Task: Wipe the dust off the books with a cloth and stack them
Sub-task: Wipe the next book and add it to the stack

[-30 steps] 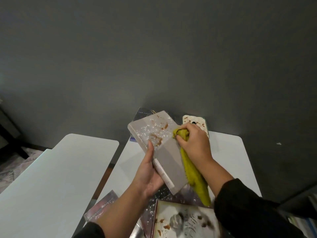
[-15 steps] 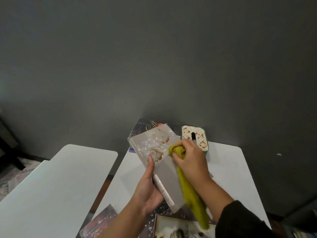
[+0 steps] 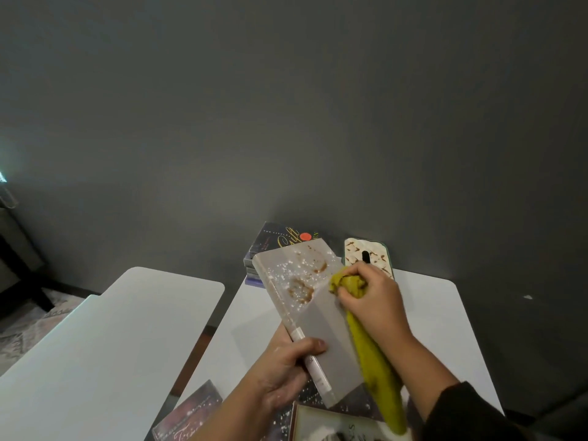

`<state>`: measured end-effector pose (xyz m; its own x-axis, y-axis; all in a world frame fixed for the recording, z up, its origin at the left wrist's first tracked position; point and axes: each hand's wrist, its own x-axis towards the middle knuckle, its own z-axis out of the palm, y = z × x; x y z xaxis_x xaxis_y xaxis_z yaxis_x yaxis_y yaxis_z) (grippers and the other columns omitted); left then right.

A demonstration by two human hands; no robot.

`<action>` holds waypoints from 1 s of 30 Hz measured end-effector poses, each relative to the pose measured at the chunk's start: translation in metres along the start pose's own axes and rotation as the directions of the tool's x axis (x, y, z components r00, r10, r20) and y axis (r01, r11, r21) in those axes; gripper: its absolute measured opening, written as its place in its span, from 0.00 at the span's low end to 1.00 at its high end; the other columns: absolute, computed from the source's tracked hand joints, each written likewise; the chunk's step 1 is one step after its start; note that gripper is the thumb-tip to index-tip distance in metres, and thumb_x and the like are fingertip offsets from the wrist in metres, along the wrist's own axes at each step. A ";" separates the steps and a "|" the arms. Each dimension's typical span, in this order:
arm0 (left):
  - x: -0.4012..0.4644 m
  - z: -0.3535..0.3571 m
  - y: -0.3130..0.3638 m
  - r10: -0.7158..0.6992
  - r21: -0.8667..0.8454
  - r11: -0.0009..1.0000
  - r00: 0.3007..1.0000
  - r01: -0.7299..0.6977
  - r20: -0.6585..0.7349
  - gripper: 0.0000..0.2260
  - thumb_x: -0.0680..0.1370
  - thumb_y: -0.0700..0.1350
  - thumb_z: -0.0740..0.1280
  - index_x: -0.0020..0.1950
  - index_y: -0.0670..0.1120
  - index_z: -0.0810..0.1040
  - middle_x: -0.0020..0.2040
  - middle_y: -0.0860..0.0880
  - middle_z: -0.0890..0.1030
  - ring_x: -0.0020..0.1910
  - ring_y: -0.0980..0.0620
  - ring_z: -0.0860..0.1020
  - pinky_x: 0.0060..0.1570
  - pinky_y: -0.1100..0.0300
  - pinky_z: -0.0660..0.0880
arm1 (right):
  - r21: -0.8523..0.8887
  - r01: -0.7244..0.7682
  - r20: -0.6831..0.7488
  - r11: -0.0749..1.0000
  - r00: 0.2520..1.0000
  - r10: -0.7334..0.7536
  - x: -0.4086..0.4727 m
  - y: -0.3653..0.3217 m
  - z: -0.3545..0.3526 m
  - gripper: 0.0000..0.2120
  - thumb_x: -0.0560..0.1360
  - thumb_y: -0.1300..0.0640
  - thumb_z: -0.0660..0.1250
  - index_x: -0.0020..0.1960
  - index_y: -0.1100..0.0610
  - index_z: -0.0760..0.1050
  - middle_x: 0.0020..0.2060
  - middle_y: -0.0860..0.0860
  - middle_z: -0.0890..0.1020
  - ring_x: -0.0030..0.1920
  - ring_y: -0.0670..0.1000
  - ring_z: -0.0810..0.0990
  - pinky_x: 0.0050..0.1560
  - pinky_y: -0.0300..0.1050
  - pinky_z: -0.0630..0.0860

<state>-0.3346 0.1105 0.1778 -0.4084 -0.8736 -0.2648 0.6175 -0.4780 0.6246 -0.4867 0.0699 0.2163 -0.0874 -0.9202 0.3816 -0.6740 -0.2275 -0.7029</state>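
Since a second ago, the right hand (image 3: 370, 292) has drawn the bunched cloth (image 3: 348, 283) down and right across the cover, and the left thumb, then stretched up the cover, now lies hooked over the spine near the bottom.

Left hand (image 3: 286, 361) grips the grey book (image 3: 321, 316) by its lower spine, thumb on the cover, fingers hidden behind, holding it tilted above the white bench (image 3: 426, 313). Right-hand fingers are curled round the cloth, pressing its wad against the right edge of the cover, the tail hanging down past the book. White specks and brown smears remain on the upper half of the cover, left of the cloth.

To wipe well, the wad should probably sweep over the dirty patch toward the far corner, away from the body, with the left hand bracing the book from behind. A stack (image 3: 280, 246) of books waits at the back of the bench, beside a patterned box (image 3: 366, 256); more books lie at the near edge.
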 end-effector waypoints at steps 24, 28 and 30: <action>0.004 0.000 0.006 -0.025 -0.004 1.000 0.995 0.025 0.096 0.30 0.59 0.21 0.59 0.61 0.35 0.72 0.47 0.33 0.81 0.43 0.40 0.82 0.38 0.49 0.81 | 0.078 0.202 0.140 0.976 0.967 -0.212 -0.028 -0.027 0.028 0.09 0.63 0.58 0.69 0.43 0.51 0.76 0.42 0.43 0.76 0.46 0.44 0.75 0.46 0.36 0.72; 0.001 0.000 0.003 -0.089 0.067 0.994 0.993 0.084 0.082 0.29 0.59 0.25 0.62 0.61 0.37 0.72 0.47 0.34 0.81 0.43 0.39 0.82 0.40 0.47 0.81 | 0.024 0.085 -0.073 0.996 0.994 -0.083 0.004 0.003 0.011 0.09 0.64 0.64 0.71 0.41 0.54 0.75 0.41 0.46 0.77 0.44 0.47 0.75 0.43 0.30 0.68; 0.000 0.001 0.000 -0.107 0.073 0.992 0.991 0.101 0.084 0.29 0.59 0.25 0.62 0.60 0.37 0.73 0.48 0.34 0.81 0.44 0.39 0.81 0.41 0.47 0.81 | -0.013 -0.002 -0.130 1.000 0.992 0.000 0.015 0.014 0.003 0.09 0.65 0.64 0.71 0.41 0.54 0.75 0.41 0.47 0.77 0.43 0.49 0.76 0.41 0.34 0.69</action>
<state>-0.3354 0.1104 0.1784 -0.5271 -0.8066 -0.2674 0.5222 -0.5557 0.6469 -0.4950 0.0517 0.2104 -0.1820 -0.8711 0.4562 -0.6831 -0.2216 -0.6958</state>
